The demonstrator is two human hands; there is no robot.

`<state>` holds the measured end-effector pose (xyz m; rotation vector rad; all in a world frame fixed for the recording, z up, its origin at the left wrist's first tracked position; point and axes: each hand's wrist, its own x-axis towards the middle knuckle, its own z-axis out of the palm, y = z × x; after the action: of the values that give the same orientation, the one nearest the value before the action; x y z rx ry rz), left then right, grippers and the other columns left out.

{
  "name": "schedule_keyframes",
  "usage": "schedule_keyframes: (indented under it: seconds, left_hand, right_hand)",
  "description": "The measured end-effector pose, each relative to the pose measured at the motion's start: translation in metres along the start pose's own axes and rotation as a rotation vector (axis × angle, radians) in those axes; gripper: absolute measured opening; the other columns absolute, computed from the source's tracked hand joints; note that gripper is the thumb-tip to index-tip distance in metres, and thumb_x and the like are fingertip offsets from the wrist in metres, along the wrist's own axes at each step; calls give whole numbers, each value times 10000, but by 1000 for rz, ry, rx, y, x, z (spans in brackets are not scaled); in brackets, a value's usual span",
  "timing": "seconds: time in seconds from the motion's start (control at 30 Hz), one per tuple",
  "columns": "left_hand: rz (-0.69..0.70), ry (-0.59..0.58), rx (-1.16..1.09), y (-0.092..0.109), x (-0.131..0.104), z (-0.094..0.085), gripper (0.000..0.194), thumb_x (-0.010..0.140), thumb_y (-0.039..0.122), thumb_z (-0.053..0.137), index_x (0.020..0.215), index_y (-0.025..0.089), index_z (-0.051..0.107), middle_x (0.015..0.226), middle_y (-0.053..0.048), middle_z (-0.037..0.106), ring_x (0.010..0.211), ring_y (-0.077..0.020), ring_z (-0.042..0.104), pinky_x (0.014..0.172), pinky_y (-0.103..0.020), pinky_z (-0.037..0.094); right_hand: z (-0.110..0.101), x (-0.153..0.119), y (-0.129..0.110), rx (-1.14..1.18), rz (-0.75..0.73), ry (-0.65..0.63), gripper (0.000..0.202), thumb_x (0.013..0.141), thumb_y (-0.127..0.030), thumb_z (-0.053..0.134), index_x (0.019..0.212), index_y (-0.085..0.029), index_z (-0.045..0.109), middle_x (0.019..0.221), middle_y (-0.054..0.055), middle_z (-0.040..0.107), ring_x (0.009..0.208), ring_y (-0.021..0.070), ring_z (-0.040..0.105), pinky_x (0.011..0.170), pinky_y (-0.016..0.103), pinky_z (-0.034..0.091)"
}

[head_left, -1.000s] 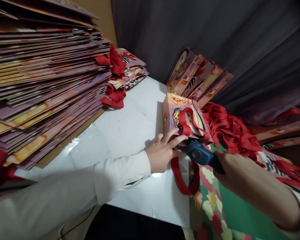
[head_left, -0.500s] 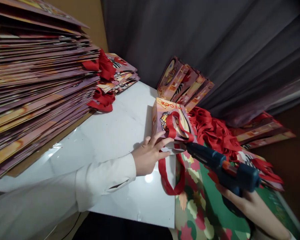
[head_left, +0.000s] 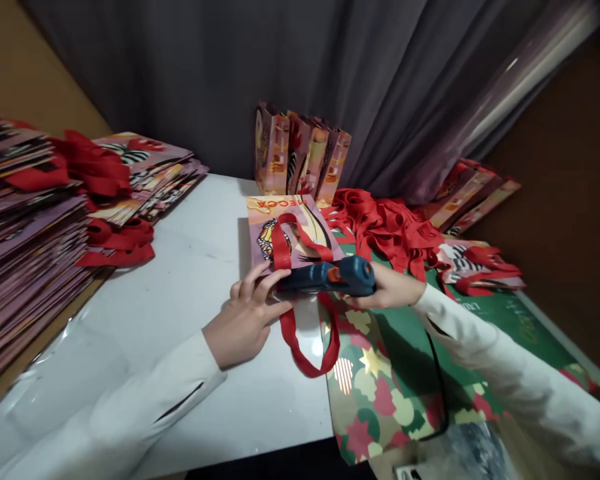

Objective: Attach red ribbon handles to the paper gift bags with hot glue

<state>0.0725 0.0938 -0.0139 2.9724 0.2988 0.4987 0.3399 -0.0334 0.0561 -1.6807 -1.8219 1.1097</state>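
A printed paper gift bag lies on its side in front of me, its open mouth toward me. One red ribbon handle is laid over its upper face, and another red ribbon hangs in a loop below the mouth. My left hand grips the left side of the bag's mouth, thumb and fingers at its edge. In my right hand is a dark blue glue gun, held level with its nozzle end at the bag's opening. The nozzle tip is hidden near my left fingers.
At the left rises a tall stack of flat bags with red ribbons. Several upright bags stand against the grey curtain. A heap of red ribbons lies right of the bag, on green patterned paper. A dark cable runs below my right arm.
My right hand has brought the glue gun leftward and level, up to the bag's mouth. My left hand stays at the bag. The view has swung to the right.
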Motion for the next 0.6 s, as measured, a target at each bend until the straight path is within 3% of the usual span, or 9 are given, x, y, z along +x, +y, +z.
schedule_keyframes:
  seconds: [0.2,0.43,0.6]
  left_hand:
    - [5,-4,22,1,0,-1,691,712,8,489,1294,371,567,1468,-102,193,1369,-438,144,906,-605,398]
    - [-11,-11,17,1,0,1,697,688,13,515,1280,377,577,1466,-103,189,1380,-437,121,908,-609,403]
    - [-38,-25,-26,0,1,-1,663,692,22,544,1260,360,591,1558,-90,-48,1394,-449,118,933,-640,362]
  right_hand:
    - [1,18,8,-88,-121,-38,139,754,-258,645,815,-145,588,678,-23,600,557,86,530,548,196,462]
    - [1,24,11,-95,-188,-45,214,747,-252,642,920,-128,615,796,10,636,665,112,554,640,227,485]
    - [1,24,13,-75,-192,-54,234,753,-245,635,949,-120,606,821,23,652,655,113,565,634,231,491]
